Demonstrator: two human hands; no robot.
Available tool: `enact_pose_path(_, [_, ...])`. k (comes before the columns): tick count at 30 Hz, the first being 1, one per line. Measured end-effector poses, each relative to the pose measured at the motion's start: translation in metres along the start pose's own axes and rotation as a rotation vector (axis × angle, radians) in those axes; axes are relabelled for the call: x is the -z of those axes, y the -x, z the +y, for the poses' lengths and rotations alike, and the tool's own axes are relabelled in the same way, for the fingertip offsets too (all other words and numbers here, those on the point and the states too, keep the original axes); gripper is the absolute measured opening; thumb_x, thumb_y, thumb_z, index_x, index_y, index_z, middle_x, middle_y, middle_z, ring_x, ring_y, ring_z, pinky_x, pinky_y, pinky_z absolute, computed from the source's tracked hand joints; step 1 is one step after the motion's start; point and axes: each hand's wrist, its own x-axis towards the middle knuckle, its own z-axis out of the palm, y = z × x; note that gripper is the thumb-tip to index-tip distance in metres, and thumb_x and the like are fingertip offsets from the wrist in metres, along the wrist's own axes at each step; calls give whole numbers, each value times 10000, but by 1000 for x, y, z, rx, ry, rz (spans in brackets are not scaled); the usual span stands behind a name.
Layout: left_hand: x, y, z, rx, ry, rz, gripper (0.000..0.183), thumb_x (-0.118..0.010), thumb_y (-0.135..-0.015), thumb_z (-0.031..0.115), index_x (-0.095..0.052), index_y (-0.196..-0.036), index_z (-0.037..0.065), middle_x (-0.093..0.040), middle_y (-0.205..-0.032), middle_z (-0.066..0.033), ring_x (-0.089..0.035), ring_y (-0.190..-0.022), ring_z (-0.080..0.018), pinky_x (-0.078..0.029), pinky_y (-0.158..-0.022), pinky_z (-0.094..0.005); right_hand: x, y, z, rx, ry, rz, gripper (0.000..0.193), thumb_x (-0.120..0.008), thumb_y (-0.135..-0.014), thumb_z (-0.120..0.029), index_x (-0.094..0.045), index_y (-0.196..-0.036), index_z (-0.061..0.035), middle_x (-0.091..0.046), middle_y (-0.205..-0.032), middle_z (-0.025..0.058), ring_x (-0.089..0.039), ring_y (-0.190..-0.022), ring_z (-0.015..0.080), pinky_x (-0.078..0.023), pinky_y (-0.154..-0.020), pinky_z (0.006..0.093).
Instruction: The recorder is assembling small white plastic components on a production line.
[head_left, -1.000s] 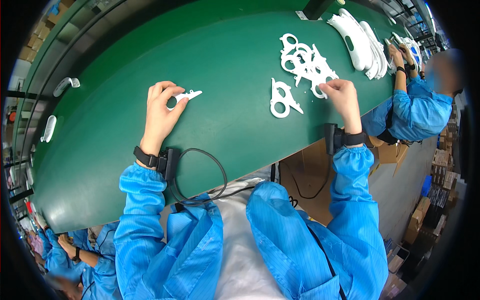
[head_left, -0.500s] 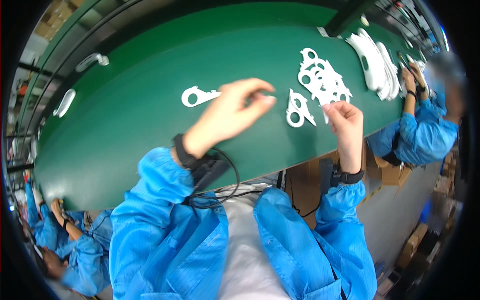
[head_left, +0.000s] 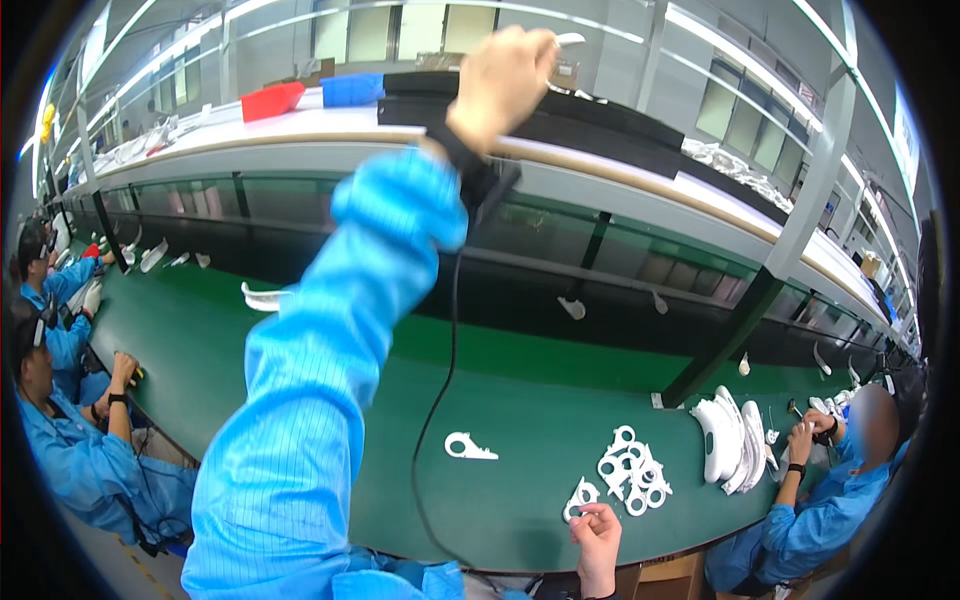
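Note:
My left hand is raised high over the shelf, fingers curled closed. A small white plastic piece sticks out from its fingertips; most of its shape is hidden. Low over the green table, my right hand has thumb and fingers pinched together; what they hold, if anything, is hidden. Right by those fingertips lies a white ringed plastic part. A pile of similar white parts is just beyond to the right. One single white ringed part lies apart, further left on the table.
Black bins, a blue bin and a red bin stand on the raised shelf. A grey post rises at right near stacked white curved shells. Co-workers sit at both ends; a cable hangs from my left wrist.
My left hand has gone from above the table up to the shelf, and a white piece now shows at its fingers. The view has tilted up. My right hand stays low, pinched.

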Motion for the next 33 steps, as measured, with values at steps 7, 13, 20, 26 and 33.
enact_pose_path(7, [-64,-5,-129,256,-598,-851,454,-380,-943,465,-553,-1312,265,-596,-1234,-170,-505,-1216,-364,-272,-1076,-555,2,29,3,-165,-227,111,69,-613,-870,-36,-550,-897,-45,-516,-627,11,-478,-490,115,-386,-462,258])
enact_pose_path(13, [160,79,-81,-11,399,-1039,625,-470,-884,514,-530,-1271,26,-552,-1251,-221,-493,-1205,-378,-365,-1025,-484,32,19,-13,-36,-85,73,94,-572,-916,-146,-516,-913,-70,-456,-617,-18,-445,-536,82,-361,-491,239])
enact_pose_path(20, [234,77,80,-143,762,-1325,627,-475,-937,509,-551,-1156,-73,-575,-1204,-143,-543,-1069,-323,-483,-864,-398,48,0,-21,-146,-299,217,77,-586,-909,-149,-540,-874,-98,-414,-609,-36,-396,-557,84,-322,-534,247])
enact_pose_path(26, [191,87,25,92,614,-891,633,-493,-924,519,-552,-1157,-66,-577,-1190,-143,-547,-1048,-316,-484,-847,-389,17,-39,-17,-135,-128,-13,125,-637,-852,-161,-553,-831,-71,-518,-686,-24,-467,-589,83,-387,-549,231])
enact_pose_path(33, [191,-104,-134,-41,362,-142,641,-513,-909,531,-553,-1158,-58,-580,-1172,-142,-551,-1023,-308,-484,-827,-379,91,-38,-32,6,125,199,183,-692,-839,-231,-654,-868,-54,-645,-830,79,-606,-723,221,-491,-639,339])
